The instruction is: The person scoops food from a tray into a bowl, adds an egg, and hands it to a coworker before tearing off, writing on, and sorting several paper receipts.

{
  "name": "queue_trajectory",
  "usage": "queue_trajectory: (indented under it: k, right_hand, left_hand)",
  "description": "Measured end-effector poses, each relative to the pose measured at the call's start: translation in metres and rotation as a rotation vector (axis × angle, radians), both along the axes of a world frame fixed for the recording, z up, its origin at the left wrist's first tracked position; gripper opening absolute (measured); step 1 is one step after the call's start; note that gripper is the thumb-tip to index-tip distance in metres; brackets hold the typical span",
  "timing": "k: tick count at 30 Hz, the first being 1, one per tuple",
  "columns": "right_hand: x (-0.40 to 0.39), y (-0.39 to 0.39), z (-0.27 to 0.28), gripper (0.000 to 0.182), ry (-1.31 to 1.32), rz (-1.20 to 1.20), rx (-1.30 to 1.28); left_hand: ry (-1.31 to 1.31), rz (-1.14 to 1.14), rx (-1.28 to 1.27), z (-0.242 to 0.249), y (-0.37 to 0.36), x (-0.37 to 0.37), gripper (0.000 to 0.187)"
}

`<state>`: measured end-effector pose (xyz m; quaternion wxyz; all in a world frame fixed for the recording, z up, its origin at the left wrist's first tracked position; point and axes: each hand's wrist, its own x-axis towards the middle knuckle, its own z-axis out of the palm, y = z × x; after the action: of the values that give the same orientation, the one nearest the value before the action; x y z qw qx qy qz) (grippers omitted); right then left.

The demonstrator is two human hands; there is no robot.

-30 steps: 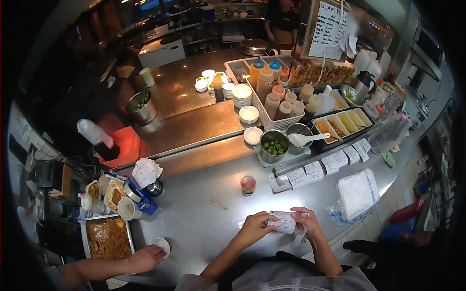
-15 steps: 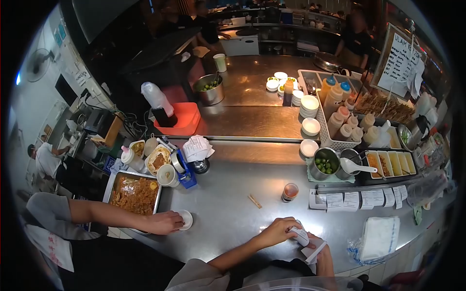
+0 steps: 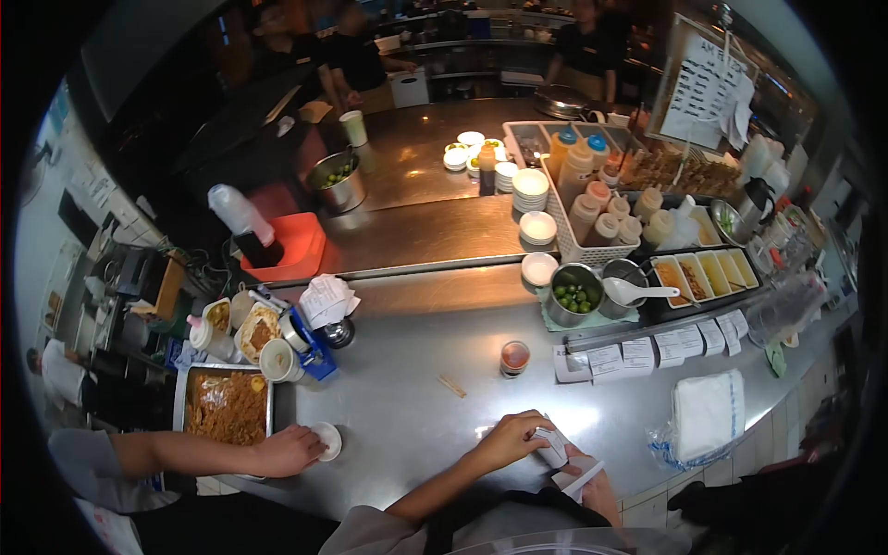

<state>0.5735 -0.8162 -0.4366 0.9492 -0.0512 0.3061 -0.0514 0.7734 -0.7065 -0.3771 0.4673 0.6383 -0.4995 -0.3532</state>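
My left hand (image 3: 511,440) is closed on a small stack of printed paper slips (image 3: 552,449), at the front edge of the steel counter. Just to its right, my right hand (image 3: 597,486) grips another white paper slip (image 3: 581,479), which sticks up between thumb and fingers. The two slips are close together, and some fingers of my right hand are hidden behind the paper. On the counter beyond my hands stand a glass of reddish-brown sauce (image 3: 515,358) and a small wooden clip or stick pair (image 3: 451,385).
At left a co-worker's hand (image 3: 291,451) touches a small white dish (image 3: 326,441) beside a tray of orange-brown food (image 3: 227,407). A row of order slips (image 3: 638,356), a pot of green citrus (image 3: 575,294), sauce bottles (image 3: 578,166) and a white packet (image 3: 708,416) lie to the right.
My view has swung right, so the counter things appear further left. Both my hands keep hold of the paper slips. The co-worker's hand stays at the white dish.
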Motion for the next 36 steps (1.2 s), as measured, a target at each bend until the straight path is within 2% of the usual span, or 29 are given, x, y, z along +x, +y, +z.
queue_trajectory:
  k: [3, 6, 8, 9, 11, 12, 13, 15, 16, 20, 28, 32, 34, 36]
  right_hand:
    - [0.000, 0.009, 0.008, 0.029, 0.034, -0.085, -0.090]
    - [0.004, 0.010, 0.014, 0.031, 0.064, -0.153, -0.186]
    - [0.011, 0.002, 0.016, 0.032, 0.074, -0.196, -0.262]
    - [0.012, -0.001, 0.013, 0.032, 0.067, -0.203, -0.271]
    - [0.012, -0.002, 0.004, 0.040, 0.168, -0.108, -0.440]
    - [0.015, 0.000, 0.004, 0.048, 0.326, -0.044, -0.544]
    - [0.015, 0.002, 0.004, 0.048, 0.331, -0.045, -0.539]
    - [0.016, 0.004, 0.000, 0.046, 0.455, 0.108, -0.788]
    - [0.017, 0.003, -0.001, 0.046, 0.455, 0.109, -0.783]
    - [0.016, -0.003, -0.011, 0.042, 0.449, 0.064, -0.741]
    - [0.028, -0.006, -0.007, 0.034, 0.565, 0.098, -0.723]
    - [0.031, -0.005, -0.007, 0.029, 0.610, 0.126, -0.735]
    - [0.032, -0.006, -0.010, 0.028, 0.616, 0.166, -0.745]
    - [0.035, -0.004, -0.006, 0.021, 0.630, 0.155, -0.774]
  left_hand:
    - [0.059, 0.037, 0.072, 0.000, -0.003, -0.003, 0.027]
    - [0.097, 0.088, -0.037, -0.004, -0.007, -0.003, 0.032]
    - [-0.082, 0.108, -0.055, -0.007, -0.008, 0.001, 0.037]
    - [-0.088, 0.102, -0.066, -0.011, -0.009, 0.003, 0.037]
    - [-0.008, 0.033, -0.037, -0.029, -0.010, 0.004, 0.036]
    - [0.100, 0.016, 0.011, -0.042, -0.011, 0.003, 0.036]
    - [0.105, 0.014, 0.016, -0.053, -0.011, -0.001, 0.036]
    - [0.225, 0.092, 0.041, -0.069, -0.013, -0.008, 0.034]
    - [0.307, 0.123, 0.088, -0.071, -0.014, -0.011, 0.033]
    - [0.316, 0.219, 0.065, -0.086, -0.022, -0.019, 0.029]
    - [0.150, 0.286, -0.023, -0.089, -0.028, -0.013, 0.039]
    - [0.187, 0.274, -0.014, -0.084, -0.026, -0.011, 0.041]
    - [0.153, 0.100, 0.014, -0.090, -0.024, -0.009, 0.037]
    - [0.175, 0.111, 0.026, -0.083, -0.024, -0.010, 0.037]
